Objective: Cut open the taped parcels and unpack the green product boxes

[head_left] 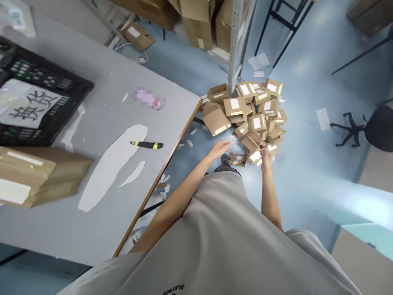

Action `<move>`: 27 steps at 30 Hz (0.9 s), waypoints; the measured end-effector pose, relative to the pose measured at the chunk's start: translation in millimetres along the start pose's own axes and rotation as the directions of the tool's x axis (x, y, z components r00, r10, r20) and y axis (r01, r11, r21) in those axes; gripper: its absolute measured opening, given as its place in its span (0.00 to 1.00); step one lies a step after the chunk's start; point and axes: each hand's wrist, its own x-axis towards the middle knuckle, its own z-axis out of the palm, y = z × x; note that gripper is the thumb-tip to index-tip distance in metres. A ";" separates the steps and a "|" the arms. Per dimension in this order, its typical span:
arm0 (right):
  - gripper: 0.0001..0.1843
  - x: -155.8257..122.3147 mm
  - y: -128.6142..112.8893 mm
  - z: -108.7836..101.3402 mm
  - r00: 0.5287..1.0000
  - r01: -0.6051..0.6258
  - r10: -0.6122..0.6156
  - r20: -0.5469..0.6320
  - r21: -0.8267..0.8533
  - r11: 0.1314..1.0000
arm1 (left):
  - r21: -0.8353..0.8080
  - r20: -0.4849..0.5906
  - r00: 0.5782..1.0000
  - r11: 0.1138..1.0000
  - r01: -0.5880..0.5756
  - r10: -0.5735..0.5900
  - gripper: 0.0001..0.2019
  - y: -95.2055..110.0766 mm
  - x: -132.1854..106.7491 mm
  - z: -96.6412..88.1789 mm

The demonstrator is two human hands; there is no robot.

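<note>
A heap of several small brown cardboard boxes [249,116] with white labels lies on the blue floor beside the table. I reach down with both arms. My left hand [221,147] hovers at the heap's near-left edge with fingers stretched out and nothing in it. My right hand [265,157] sits at the heap's near edge, fingers curled against a small labelled box [256,156]; its grip is partly hidden. Another small box [238,159] lies on the floor between my hands.
A grey table [101,192] stands on the left with a black-and-yellow utility knife [146,144], stacked flat cartons [33,176] and a black crate [39,94]. Metal shelving [238,41] with big cartons stands behind the heap. An office chair [368,129] is at right. Paper scraps litter the floor.
</note>
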 end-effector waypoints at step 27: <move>0.19 -442.3 -1.9 467.6 0.100 0.739 0.036 0.994 -0.099 0.667 | -0.404 -0.890 0.423 0.723 -0.561 -0.169 0.29 -195.5 -357.4 -390.6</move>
